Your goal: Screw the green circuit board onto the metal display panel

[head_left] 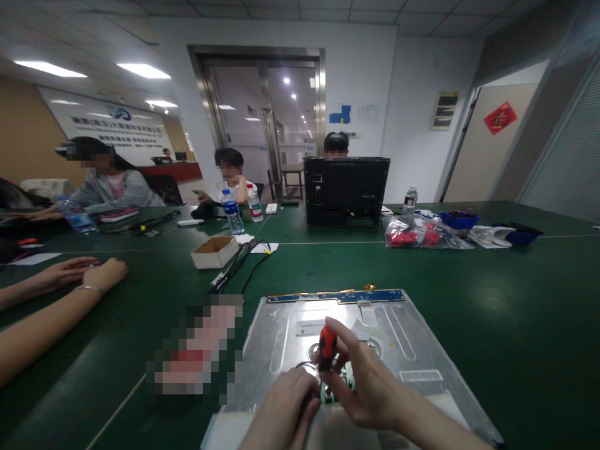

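A silver metal panel (412,347) with a blue circuit strip (335,296) along its far edge lies flat on the green table in front of me. My right hand (365,381) grips a red and black screwdriver (327,345), held upright with its tip down on the panel's middle. My left hand (284,406) is pinched closed right beside the screwdriver's tip, touching a small green board (335,390) there. What its fingers hold is hidden.
A small cardboard box (214,251) and black cables (237,265) lie beyond the panel. A black monitor back (345,190), water bottles (232,211) and bagged red parts (415,234) stand farther off. Another person's arms (56,281) rest at the left. Other people sit at the far side.
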Motion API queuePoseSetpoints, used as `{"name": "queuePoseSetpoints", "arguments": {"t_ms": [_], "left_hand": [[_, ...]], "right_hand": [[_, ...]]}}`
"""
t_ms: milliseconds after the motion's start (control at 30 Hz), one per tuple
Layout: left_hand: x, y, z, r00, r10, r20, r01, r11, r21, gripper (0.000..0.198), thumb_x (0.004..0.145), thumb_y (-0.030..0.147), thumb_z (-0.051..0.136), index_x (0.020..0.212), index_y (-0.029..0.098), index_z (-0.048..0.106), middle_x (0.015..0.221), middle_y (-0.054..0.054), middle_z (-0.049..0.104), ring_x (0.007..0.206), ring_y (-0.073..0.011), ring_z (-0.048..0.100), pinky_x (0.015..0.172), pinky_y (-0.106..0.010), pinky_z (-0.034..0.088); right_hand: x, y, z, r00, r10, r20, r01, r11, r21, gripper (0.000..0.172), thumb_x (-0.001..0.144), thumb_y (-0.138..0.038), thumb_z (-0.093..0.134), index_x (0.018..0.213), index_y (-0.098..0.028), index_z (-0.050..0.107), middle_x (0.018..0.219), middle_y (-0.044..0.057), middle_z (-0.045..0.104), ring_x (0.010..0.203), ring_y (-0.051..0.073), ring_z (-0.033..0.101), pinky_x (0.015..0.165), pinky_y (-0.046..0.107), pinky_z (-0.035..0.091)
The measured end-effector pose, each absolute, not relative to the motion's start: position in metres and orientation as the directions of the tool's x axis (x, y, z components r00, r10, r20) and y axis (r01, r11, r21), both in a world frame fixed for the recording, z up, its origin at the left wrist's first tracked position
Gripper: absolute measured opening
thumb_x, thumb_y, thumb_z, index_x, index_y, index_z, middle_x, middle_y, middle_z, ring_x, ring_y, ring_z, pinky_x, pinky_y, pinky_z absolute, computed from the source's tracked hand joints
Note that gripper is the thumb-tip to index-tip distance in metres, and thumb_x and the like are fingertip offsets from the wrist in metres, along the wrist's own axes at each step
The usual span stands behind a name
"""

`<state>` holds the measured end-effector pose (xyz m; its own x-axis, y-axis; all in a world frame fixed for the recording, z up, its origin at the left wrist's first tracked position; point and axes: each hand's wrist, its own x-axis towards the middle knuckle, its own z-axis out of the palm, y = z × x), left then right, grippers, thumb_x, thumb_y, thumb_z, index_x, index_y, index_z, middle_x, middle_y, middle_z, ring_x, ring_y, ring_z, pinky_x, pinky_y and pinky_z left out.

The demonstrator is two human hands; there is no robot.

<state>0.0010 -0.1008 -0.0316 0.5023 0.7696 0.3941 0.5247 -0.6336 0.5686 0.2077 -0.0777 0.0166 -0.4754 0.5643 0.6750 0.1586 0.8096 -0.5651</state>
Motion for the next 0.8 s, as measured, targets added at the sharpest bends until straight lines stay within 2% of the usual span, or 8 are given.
{"name": "queuePoseSetpoints", "arguments": {"t_ms": [233, 367, 667, 800], "left_hand": [[0.003, -0.101, -0.031, 0.480, 0.796, 0.369, 0.535, -0.599, 0.596, 0.015, 0.092, 0.014, 0.049, 0.095, 0.022, 0.062, 0.094, -0.008, 0.071, 0.085, -0.0248, 0.065, 0.077, -0.032, 0.049], [0.002, -0.098, -0.036, 0.485, 0.773, 0.410, 0.517, -0.631, 0.578, 0.015, 0.092, 0.013, 0.050, 0.094, 0.021, 0.062, 0.092, -0.008, 0.071, 0.082, -0.0239, 0.066, 0.073, -0.031, 0.049], [0.000, -0.098, -0.034, 0.507, 0.782, 0.362, 0.533, -0.614, 0.582, 0.019, 0.093, 0.013, 0.049, 0.100, 0.022, 0.065, 0.098, -0.009, 0.073, 0.089, -0.0250, 0.067, 0.078, -0.032, 0.051], [0.000, -0.097, -0.038, 0.495, 0.773, 0.397, 0.517, -0.629, 0.580, 0.018, 0.094, 0.015, 0.050, 0.101, 0.023, 0.065, 0.098, -0.009, 0.073, 0.088, -0.0250, 0.067, 0.078, -0.032, 0.051]], "right_hand": [[0.205, -0.078, 0.014, -0.443, 0.568, 0.693, 0.174, 0.813, -0.555, 0.077, 0.094, -0.011, 0.052, 0.158, -0.030, 0.013, 0.102, 0.006, 0.067, 0.071, 0.017, 0.064, 0.060, 0.030, 0.058], [0.203, -0.077, 0.013, -0.430, 0.563, 0.705, 0.200, 0.821, -0.534, 0.078, 0.093, -0.010, 0.053, 0.158, -0.029, 0.013, 0.098, 0.005, 0.068, 0.067, 0.016, 0.062, 0.057, 0.029, 0.058], [0.204, -0.074, 0.005, -0.401, 0.566, 0.720, 0.267, 0.824, -0.499, 0.080, 0.092, -0.012, 0.059, 0.158, -0.027, 0.016, 0.095, 0.005, 0.070, 0.064, 0.017, 0.063, 0.055, 0.030, 0.059], [0.204, -0.075, 0.007, -0.416, 0.558, 0.718, 0.266, 0.829, -0.491, 0.080, 0.094, -0.013, 0.059, 0.158, -0.028, 0.014, 0.097, 0.005, 0.070, 0.065, 0.017, 0.064, 0.057, 0.030, 0.060]]}}
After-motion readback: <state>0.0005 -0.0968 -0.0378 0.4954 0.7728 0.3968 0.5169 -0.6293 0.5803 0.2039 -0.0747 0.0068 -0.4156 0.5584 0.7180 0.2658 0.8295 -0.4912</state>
